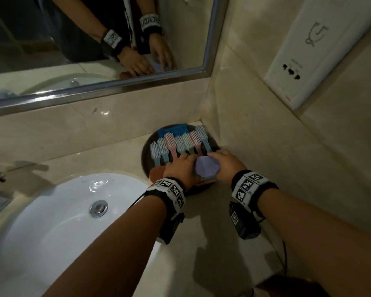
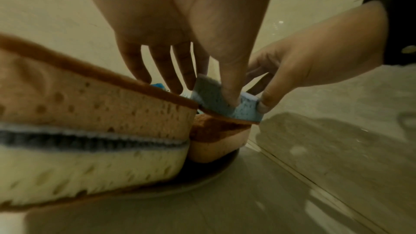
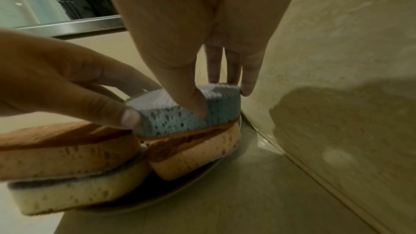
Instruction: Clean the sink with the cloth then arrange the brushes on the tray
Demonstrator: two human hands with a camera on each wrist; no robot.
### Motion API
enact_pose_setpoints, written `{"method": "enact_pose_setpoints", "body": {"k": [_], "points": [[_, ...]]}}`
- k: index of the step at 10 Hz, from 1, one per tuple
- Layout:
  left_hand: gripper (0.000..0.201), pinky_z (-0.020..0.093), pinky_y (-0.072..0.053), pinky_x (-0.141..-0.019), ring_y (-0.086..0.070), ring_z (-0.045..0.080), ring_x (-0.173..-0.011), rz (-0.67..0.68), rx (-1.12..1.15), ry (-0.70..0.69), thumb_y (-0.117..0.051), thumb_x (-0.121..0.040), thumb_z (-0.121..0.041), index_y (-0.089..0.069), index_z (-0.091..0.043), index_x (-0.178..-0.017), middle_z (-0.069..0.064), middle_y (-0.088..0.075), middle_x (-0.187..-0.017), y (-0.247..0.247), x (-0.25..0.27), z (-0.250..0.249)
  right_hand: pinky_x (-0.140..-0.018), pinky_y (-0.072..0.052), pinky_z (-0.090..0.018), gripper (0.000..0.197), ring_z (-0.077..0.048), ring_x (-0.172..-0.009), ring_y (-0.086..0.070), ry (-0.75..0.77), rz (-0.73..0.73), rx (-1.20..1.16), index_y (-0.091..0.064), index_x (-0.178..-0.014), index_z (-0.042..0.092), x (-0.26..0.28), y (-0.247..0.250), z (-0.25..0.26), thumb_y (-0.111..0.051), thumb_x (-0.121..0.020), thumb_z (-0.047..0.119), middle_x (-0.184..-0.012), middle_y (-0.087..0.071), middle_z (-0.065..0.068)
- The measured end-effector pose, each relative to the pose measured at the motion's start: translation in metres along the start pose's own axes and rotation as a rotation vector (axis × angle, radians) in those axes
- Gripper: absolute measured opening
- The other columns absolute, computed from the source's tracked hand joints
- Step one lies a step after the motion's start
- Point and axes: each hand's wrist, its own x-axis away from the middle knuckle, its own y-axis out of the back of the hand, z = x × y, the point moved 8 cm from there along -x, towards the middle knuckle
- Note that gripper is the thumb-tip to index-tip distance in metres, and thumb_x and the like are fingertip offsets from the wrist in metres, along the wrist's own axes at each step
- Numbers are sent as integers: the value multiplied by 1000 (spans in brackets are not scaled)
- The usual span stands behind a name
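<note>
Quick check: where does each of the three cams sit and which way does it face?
Head: above, looking down at sink, tray, brushes; both forearms and hands show.
Left wrist: low beside tray, looking along left hand at blue sponge; right hand shows too.
Right wrist: low, looking along right hand toward mirror; left hand enters.
All three share the blue sponge, gripped by both hands.

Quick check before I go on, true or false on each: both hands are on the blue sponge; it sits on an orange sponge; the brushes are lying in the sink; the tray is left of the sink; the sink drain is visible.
1. Both the left hand and right hand hold the blue sponge. True.
2. It rests on an orange sponge. True.
3. The brushes lie in the sink. False: they lie in a row on the tray.
4. The tray is left of the sink. False: it is right of it, in the corner.
5. The drain is visible. True.
</note>
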Motion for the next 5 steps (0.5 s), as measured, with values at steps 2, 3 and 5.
{"method": "enact_pose_setpoints", "body": {"k": [2, 3, 5], "points": [[58, 45, -33, -103, -45, 26, -123, -14, -21, 42, -63, -83, -37, -40, -23, -135, 4, -46, -132, -4, -7, 2, -110, -34, -41, 58, -27, -128, -43, 9, -13, 48, -44, -134, 26, -30, -15, -18, -61, -79, 35, -139, -42, -4], [53, 46, -31, -107, -45, 26, -122, 16, -42, 78, -63, -82, -36, -44, -24, -131, 3, -48, -131, -7, -5, 5, -113, -30, -40, 60, -25, -131, -39, 16, 12, 143, -46, -135, 18, -11, -7, -2, -63, -80, 33, -143, -39, -6], [58, 50, -29, -110, -43, 26, -126, -25, 1, 71, -64, -82, -40, -42, -24, -133, 3, -45, -136, 5, 7, 4, -111, -31, -34, 55, -24, -125, -45, 64, -41, 126, -48, -132, 12, -3, 2, 3, -62, -82, 29, -138, -46, -5]]}}
